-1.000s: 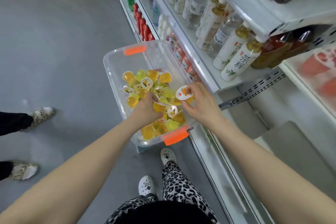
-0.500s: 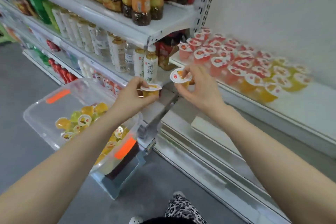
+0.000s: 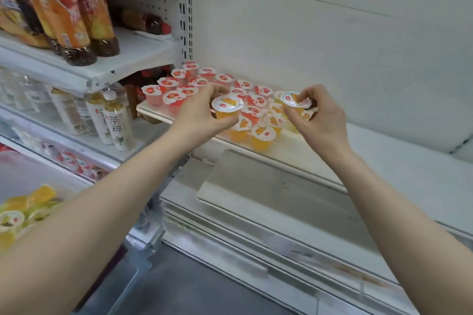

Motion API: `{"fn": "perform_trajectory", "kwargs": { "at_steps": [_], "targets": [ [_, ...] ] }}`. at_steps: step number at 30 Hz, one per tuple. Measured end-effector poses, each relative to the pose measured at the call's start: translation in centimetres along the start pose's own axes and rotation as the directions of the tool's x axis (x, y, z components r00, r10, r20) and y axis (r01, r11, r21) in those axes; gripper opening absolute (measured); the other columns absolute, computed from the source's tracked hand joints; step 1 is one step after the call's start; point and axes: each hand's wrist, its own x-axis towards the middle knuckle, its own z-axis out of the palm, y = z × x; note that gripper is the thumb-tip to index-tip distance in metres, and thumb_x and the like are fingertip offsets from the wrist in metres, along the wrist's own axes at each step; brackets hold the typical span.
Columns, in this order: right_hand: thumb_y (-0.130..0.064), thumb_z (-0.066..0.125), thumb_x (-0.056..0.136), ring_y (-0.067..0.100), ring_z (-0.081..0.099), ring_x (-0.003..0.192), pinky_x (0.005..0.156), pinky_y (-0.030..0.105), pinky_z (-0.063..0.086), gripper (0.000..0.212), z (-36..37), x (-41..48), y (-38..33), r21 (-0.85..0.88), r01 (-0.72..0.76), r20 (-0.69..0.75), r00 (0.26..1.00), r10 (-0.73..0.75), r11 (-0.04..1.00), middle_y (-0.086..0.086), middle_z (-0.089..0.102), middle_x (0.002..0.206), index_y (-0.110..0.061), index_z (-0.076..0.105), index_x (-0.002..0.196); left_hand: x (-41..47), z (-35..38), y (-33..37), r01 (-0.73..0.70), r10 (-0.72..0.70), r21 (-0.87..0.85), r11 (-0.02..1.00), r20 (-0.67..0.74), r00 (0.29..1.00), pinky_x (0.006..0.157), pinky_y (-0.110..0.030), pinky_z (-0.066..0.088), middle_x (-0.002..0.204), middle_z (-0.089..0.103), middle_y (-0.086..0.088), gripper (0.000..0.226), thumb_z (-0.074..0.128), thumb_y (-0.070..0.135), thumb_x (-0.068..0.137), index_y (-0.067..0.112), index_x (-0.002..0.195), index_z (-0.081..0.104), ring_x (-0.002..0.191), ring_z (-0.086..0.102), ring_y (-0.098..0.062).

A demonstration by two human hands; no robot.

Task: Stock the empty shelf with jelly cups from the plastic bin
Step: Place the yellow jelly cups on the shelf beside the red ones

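A white shelf (image 3: 384, 151) is seen running from the centre of the frame to the right edge, its right half bare. At the left, neighbouring shelves are filled with dark drink bottles (image 3: 76, 15) in the upper left and pale tea bottles (image 3: 116, 120) below them. In the lower left corner the plastic bin (image 3: 23, 169) is partly shown, blurred, with yellow and green cups (image 3: 15, 215) inside. On the left end of the white shelf, red jelly cups (image 3: 176, 84) are grouped toward the back and left, and orange jelly cups (image 3: 262, 137) are set at the front edge just beside them. The left hand (image 3: 202, 115) is held closed around one orange cup (image 3: 227, 108), upright, above the standing cups. The right hand (image 3: 321, 120) is pinched on a second orange cup (image 3: 293, 102), tilted slightly, over the cups at the right of the group.
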Motion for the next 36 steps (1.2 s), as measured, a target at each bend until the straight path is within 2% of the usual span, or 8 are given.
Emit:
{"fn": "perform_trajectory", "kwargs": {
  "at_steps": [4, 11, 16, 21, 26, 30, 33, 36],
  "targets": [
    [-0.033, 0.072, 0.077, 0.011, 0.057, 0.087, 0.076, 0.038, 0.050, 0.028, -1.9, -0.1, 3.9, -0.051, -0.090, 0.088, 0.992, 0.094, 0.995, -0.015, 0.062, 0.096, -0.028, 0.052, 0.096, 1.4, 3.2, 1.6, -0.016, 0.017, 0.032, 0.999, -0.023, 1.000, 0.095, -0.027, 0.046, 0.124, 0.060, 0.011, 0.058, 0.079, 0.033, 0.076, 0.022, 0.128, 0.055, 0.113, 0.055, -0.008],
    [-0.035, 0.069, 0.078, 0.014, 0.057, 0.089, 0.078, 0.035, 0.046, 0.023, -0.7, -1.6, 7.0, -0.165, -0.069, 0.290, 0.950, 0.116, 0.984, -0.011, 0.063, 0.098, -0.029, 0.053, 0.094, 1.8, 5.9, 2.4, -0.010, 0.017, 0.093, 0.996, -0.068, 0.998, 0.089, -0.029, 0.049, 0.115, 0.061, 0.008, 0.057, 0.082, 0.041, 0.071, 0.023, 0.121, 0.060, 0.103, 0.056, -0.008],
    [-0.034, 0.069, 0.081, 0.018, 0.058, 0.080, 0.076, 0.038, 0.048, 0.019, 0.3, -1.8, 8.3, -0.184, -0.084, 0.277, 0.951, 0.134, 0.979, -0.005, 0.060, 0.095, -0.025, 0.055, 0.091, 1.9, 6.2, 2.4, -0.072, 0.087, 0.218, 0.973, -0.058, 0.995, 0.088, -0.023, 0.039, 0.115, 0.056, 0.009, 0.058, 0.083, 0.042, 0.071, 0.023, 0.121, 0.060, 0.108, 0.050, -0.009],
    [-0.032, 0.071, 0.084, 0.014, 0.060, 0.085, 0.084, 0.036, 0.051, 0.019, 0.6, -1.8, 9.0, -0.136, -0.087, 0.251, 0.961, 0.119, 0.987, -0.006, 0.049, 0.110, -0.025, 0.056, 0.093, 2.1, 6.8, 2.5, -0.136, 0.150, 0.310, 0.941, -0.021, 0.988, 0.086, -0.019, 0.028, 0.115, 0.055, 0.003, 0.060, 0.081, 0.048, 0.069, 0.024, 0.122, 0.063, 0.111, 0.045, -0.014],
    [-0.030, 0.069, 0.089, 0.018, 0.060, 0.086, 0.075, 0.030, 0.044, 0.021, 0.8, -1.8, 9.7, -0.182, 0.008, 0.255, 0.966, 0.040, 0.983, -0.003, 0.048, 0.111, -0.019, 0.057, 0.101, 2.3, 8.4, 3.3, -0.244, 0.251, 0.356, 0.902, 0.028, 0.968, 0.091, -0.026, 0.034, 0.112, 0.058, 0.000, 0.064, 0.075, 0.058, 0.069, 0.022, 0.120, 0.063, 0.109, 0.048, -0.020],
    [-0.026, 0.070, 0.088, 0.023, 0.058, 0.087, 0.070, 0.033, 0.041, 0.023, 0.4, -1.4, 10.0, -0.253, 0.132, 0.296, 0.954, -0.053, 0.958, 0.002, 0.053, 0.109, -0.014, 0.057, 0.102, 2.6, 9.9, 4.0, -0.317, 0.316, 0.411, 0.855, 0.071, 0.946, 0.090, -0.034, 0.039, 0.108, 0.062, 0.000, 0.070, 0.054, 0.071, 0.066, 0.020, 0.114, 0.066, 0.103, 0.052, -0.023],
    [-0.021, 0.070, 0.084, 0.028, 0.056, 0.094, 0.078, 0.039, 0.046, 0.026, -0.5, -0.9, 10.4, -0.303, 0.242, 0.379, 0.918, -0.116, 0.922, 0.004, 0.056, 0.110, -0.015, 0.059, 0.106, 2.6, 11.3, 4.1, -0.361, 0.367, 0.476, 0.802, 0.085, 0.926, 0.090, -0.038, 0.040, 0.101, 0.063, -0.002, 0.071, 0.050, 0.072, 0.067, 0.019, 0.110, 0.068, 0.098, 0.054, -0.026],
    [-0.014, 0.060, 0.080, 0.029, 0.052, 0.111, 0.091, 0.044, 0.044, 0.038, -2.0, -0.6, 10.9, -0.332, 0.299, 0.427, 0.893, -0.140, 0.895, 0.003, 0.058, 0.121, -0.018, 0.059, 0.117, 2.5, 12.4, 3.9, -0.398, 0.386, 0.542, 0.740, 0.143, 0.911, 0.102, -0.047, 0.037, 0.103, 0.065, -0.004, 0.067, 0.063, 0.066, 0.067, 0.018, 0.113, 0.068, 0.104, 0.054, -0.029]
  ]
}}
